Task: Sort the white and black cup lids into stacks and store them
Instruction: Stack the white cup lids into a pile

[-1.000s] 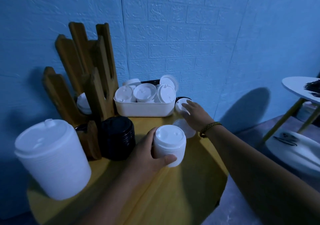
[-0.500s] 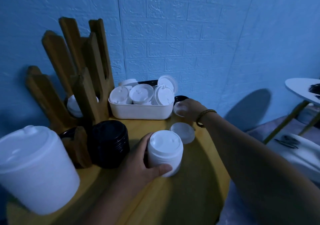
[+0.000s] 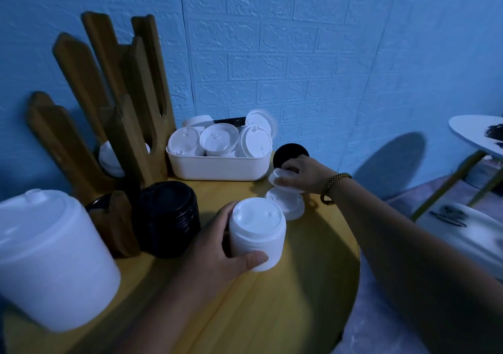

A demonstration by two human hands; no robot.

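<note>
My left hand (image 3: 215,247) grips a short stack of white lids (image 3: 257,235) standing on the round yellow table (image 3: 313,285). My right hand (image 3: 304,174) pinches a single white lid (image 3: 277,180), tilted and lifted just above another white lid (image 3: 285,204) lying on the table. A black lid (image 3: 290,152) lies behind the right hand. A stack of black lids (image 3: 168,217) stands left of the white stack. A white bin (image 3: 217,167) at the back holds several loose white lids (image 3: 217,141).
A wooden lid rack (image 3: 117,103) stands at the back left with white lids (image 3: 109,160) in one slot. A tall white stack (image 3: 46,255) fills the near left. The blue brick wall is close behind. A white side table (image 3: 473,136) stands at the right.
My right hand has picked a white lid up from beside the black lid and drawn it back towards the lid on the table. The left hand keeps its hold on the white stack.
</note>
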